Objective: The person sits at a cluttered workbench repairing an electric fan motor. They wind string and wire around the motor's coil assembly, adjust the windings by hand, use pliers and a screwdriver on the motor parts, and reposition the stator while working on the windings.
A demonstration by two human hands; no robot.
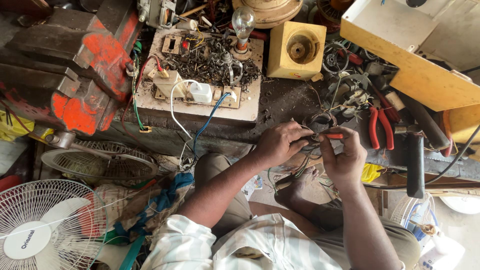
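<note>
worktop [285,102] clutter spreads across the top of the view, dark and littered with parts. red bench vise [75,65] fills the upper left corner, and a white table fan [37,227] lies at the lower left. white switch board [200,75] sits just right of the vise, heaped with loose screws, a light bulb [243,22] upright at its far edge. red-handled pliers [381,127] lie right of the hands. left hand [280,145] has its fingers curled tight round a bundle of thin wires [303,162] at the worktop's near edge. right hand [345,157] pinches a small orange-handled tool [334,135] against those wires, fingers closed.
</note>
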